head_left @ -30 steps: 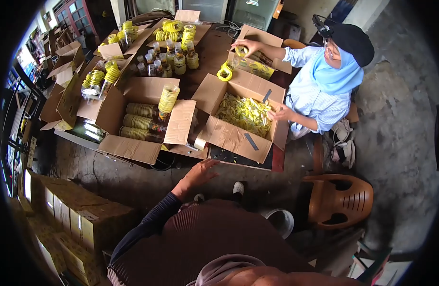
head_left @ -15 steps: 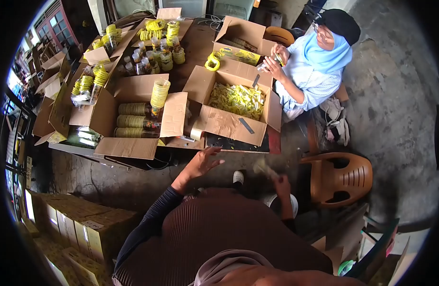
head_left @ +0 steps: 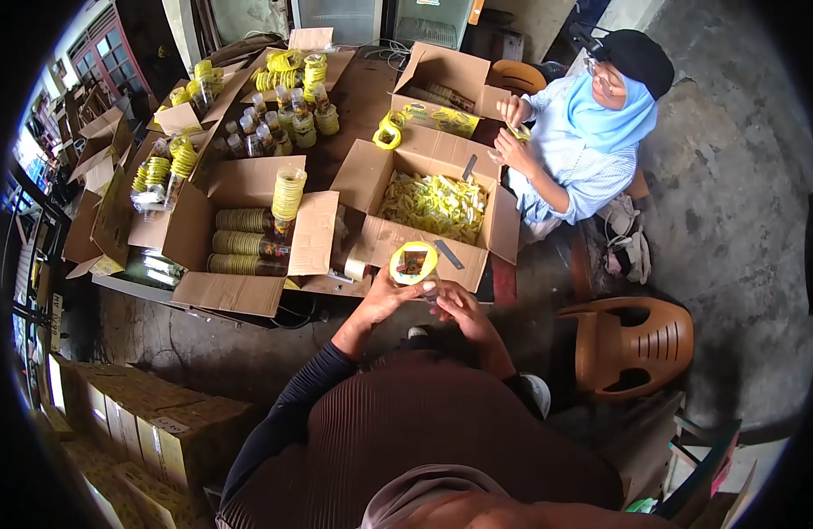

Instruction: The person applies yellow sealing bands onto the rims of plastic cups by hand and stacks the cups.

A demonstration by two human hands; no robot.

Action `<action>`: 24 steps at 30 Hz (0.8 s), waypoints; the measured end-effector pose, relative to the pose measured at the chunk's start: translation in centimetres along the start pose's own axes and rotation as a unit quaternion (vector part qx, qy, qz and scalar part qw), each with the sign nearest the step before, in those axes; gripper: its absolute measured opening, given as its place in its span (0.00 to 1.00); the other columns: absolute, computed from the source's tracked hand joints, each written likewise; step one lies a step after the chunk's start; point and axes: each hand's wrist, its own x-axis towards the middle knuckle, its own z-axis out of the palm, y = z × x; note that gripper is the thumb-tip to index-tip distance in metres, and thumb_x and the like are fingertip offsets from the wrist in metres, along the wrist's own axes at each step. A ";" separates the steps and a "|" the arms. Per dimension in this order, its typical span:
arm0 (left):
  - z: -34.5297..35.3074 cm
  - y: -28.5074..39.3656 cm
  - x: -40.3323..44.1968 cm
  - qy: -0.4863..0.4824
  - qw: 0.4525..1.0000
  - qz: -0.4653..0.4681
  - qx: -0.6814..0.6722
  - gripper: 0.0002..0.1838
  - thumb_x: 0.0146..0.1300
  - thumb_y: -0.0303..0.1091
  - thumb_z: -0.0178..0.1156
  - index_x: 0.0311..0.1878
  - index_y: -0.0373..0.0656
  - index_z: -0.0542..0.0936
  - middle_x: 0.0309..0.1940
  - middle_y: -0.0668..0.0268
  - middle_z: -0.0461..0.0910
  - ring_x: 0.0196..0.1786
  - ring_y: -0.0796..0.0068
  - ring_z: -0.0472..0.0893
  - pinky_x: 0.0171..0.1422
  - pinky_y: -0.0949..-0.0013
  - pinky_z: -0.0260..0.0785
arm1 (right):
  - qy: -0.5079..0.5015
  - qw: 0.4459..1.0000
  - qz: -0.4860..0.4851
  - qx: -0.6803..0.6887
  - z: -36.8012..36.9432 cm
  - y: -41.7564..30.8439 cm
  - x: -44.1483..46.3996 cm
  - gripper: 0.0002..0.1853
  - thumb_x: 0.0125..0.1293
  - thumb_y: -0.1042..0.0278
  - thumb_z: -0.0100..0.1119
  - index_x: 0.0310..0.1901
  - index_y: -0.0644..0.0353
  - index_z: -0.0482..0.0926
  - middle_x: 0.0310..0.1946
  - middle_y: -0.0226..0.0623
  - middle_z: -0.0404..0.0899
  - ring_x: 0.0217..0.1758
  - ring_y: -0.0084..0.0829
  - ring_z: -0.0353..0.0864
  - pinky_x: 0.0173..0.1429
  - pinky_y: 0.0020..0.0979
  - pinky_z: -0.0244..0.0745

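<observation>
Yellow-rimmed cup (head_left: 427,250), one: mouth facing up; left hand (head_left: 382,302) closed on its left side; right hand (head_left: 460,308) nearest its base, fingers curled, grip unclear.

Dark navy sleeve (head_left: 287,428), ribbed dark brown top (head_left: 424,423).

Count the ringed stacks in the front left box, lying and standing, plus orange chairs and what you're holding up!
Lying ringed stacks: 3
Standing ringed stack: 1
Orange chairs: 2
Held yellow-rimmed container: 1
Total: 7
</observation>
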 end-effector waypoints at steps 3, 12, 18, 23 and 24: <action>-0.3 -1.1 1.5 0.021 0.989 0.098 0.109 0.29 0.52 0.24 0.72 0.58 0.36 0.73 0.50 0.64 0.80 0.52 0.76 0.79 0.59 0.70 0.72 | 0.042 0.995 -0.042 -0.085 -1.8 -0.2 2.0 0.17 0.74 0.65 0.50 0.61 0.59 0.69 0.47 0.32 0.78 0.39 0.22 0.79 0.39 0.23 0.71; -0.9 -4.2 5.5 0.032 0.832 0.187 0.521 0.34 0.44 0.39 0.73 0.53 0.33 0.73 0.45 0.50 0.78 0.50 0.47 0.79 0.54 0.55 0.71 | 0.072 0.881 -0.195 -0.426 -3.0 -6.0 6.4 0.12 0.62 0.68 0.66 0.41 0.62 0.72 0.34 0.37 0.76 0.36 0.31 0.79 0.40 0.31 0.74; 0.3 -2.5 6.3 0.046 0.817 0.065 0.571 0.32 0.44 0.45 0.72 0.50 0.37 0.75 0.40 0.52 0.79 0.44 0.49 0.80 0.49 0.54 0.73 | -0.013 0.809 -0.237 -0.538 -4.3 -4.6 9.5 0.10 0.56 0.73 0.61 0.37 0.63 0.70 0.33 0.45 0.74 0.39 0.49 0.77 0.43 0.44 0.72; -0.2 -3.4 6.7 0.078 0.812 0.071 0.574 0.32 0.40 0.45 0.74 0.47 0.38 0.76 0.38 0.53 0.82 0.42 0.51 0.82 0.46 0.54 0.74 | -0.070 0.786 -0.238 -0.566 -5.2 -5.0 11.1 0.10 0.56 0.72 0.59 0.38 0.63 0.70 0.34 0.46 0.75 0.41 0.48 0.78 0.45 0.45 0.72; -0.2 -3.2 6.7 0.089 0.811 0.071 0.574 0.32 0.40 0.45 0.74 0.47 0.38 0.76 0.38 0.53 0.82 0.42 0.51 0.82 0.46 0.54 0.74 | -0.079 0.784 -0.244 -0.565 -5.5 -5.0 11.5 0.10 0.56 0.72 0.59 0.38 0.63 0.70 0.34 0.46 0.75 0.41 0.48 0.78 0.45 0.45 0.72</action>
